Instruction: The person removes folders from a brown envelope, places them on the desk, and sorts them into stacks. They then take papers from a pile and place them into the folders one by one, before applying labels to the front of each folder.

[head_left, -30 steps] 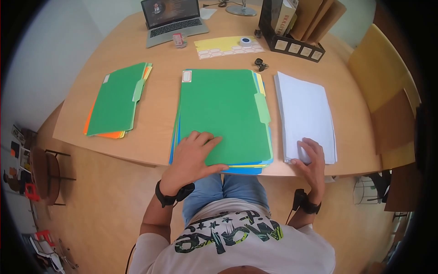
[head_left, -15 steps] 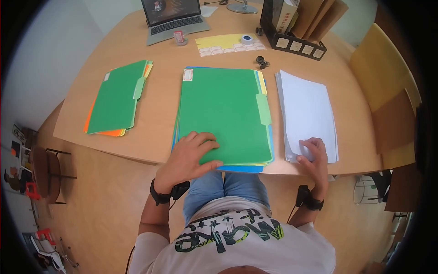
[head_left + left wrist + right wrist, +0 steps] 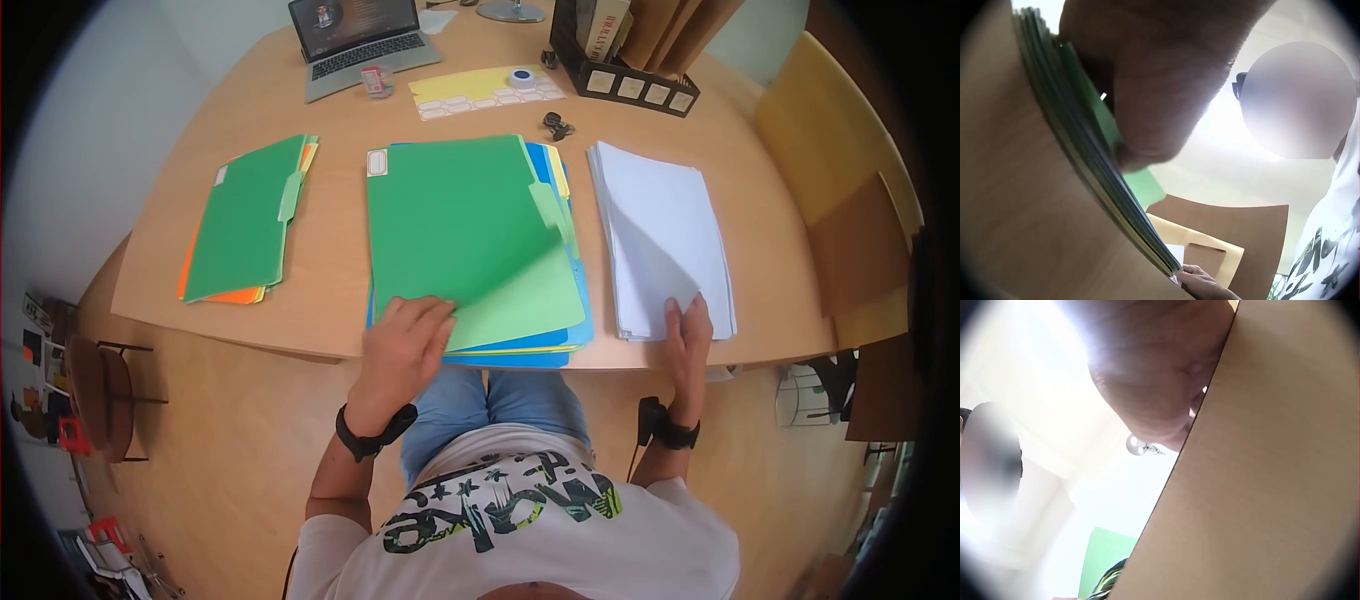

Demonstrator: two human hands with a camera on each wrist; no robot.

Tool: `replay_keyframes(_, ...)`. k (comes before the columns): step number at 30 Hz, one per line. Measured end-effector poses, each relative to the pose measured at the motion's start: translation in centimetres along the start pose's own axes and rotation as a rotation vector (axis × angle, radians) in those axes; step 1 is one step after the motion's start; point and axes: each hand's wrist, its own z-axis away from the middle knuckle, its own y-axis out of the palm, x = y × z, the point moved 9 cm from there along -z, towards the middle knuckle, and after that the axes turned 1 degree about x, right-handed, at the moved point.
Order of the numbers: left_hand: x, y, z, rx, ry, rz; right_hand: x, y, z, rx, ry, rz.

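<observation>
A stack of folders topped by a green folder (image 3: 450,210) lies at the table's middle, blue and yellow edges showing beneath. My left hand (image 3: 400,345) pinches the folder's cover at the lower edge. The cover bows upward and uncovers a light green inner side (image 3: 525,310). In the left wrist view, the thumb (image 3: 1147,131) lies against the green folder's edge. To the right, my right hand (image 3: 690,330) pinches the near corner of the top sheet on a stack of white paper (image 3: 655,210), and that corner is raised. Its fingertips are partly hidden in the right wrist view.
A second folder stack (image 3: 245,220) lies at left. Farther back are a laptop (image 3: 365,50), a yellow label sheet (image 3: 440,95) with a white round item (image 3: 521,77), black binder clips (image 3: 557,126) and a black desk organizer (image 3: 640,90) with books. The table's front edge runs near both hands.
The green folder's cover has been lifted at its lower right by my left hand, which shifted slightly left. My right hand has raised the paper's corner. The head view has tilted a little.
</observation>
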Motion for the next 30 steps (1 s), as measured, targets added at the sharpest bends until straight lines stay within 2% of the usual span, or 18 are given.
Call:
replay_keyframes(1,0.6,-0.2,0.5,-0.057,-0.006,0.002,-0.9,-0.2,0.0,-0.058,0.126,-0.158)
replay_keyframes(4,3.8,-1.9,3.7,-0.290,-0.314,0.196,1.4,-1.2,-0.2,-0.234,0.092,-0.318)
replay_keyframes(7,5.1,-2.7,5.8,-0.702,-0.445,0.565,5.3,0.6,-0.6,-0.237,-0.001,-0.360)
replay_keyframes(9,6.0,-2.5,6.5,-0.792,-0.458,0.649,12.0,3.3,-1.2,-0.047,-0.334,-0.190)
replay_keyframes(11,7.0,-2.1,7.2,-0.864,-0.457,0.771,16.4,7.5,-0.6,0.207,-0.539,-0.064)
replay_keyframes(13,7.2,-2.1,7.8,-0.863,-0.493,0.753,18.4,11.9,1.0,0.415,-0.649,0.065)
replay_keyframes(16,6.8,-2.5,7.9,-0.873,-0.518,0.701,19.2,15.3,2.2,0.530,-0.635,0.075)
replay_keyframes(20,5.8,-3.1,7.2,-0.877,-0.431,0.590,19.8,16.7,2.9,0.524,-0.614,0.085)
replay_keyframes(23,5.6,-2.1,5.7,-0.502,-0.487,0.477,20.0,17.2,3.4,0.515,-0.590,0.098)
replay_keyframes(26,5.8,-1.8,4.9,-0.402,-0.519,0.483,20.6,17.4,3.8,0.513,-0.588,0.109)
replay_keyframes(29,5.9,-1.5,4.9,-0.370,-0.563,0.533,20.8,17.8,3.9,0.522,-0.603,0.122)
replay_keyframes(30,5.5,-1.9,4.5,-0.412,-0.520,0.525,20.8,17.9,4.0,0.529,-0.609,0.134)
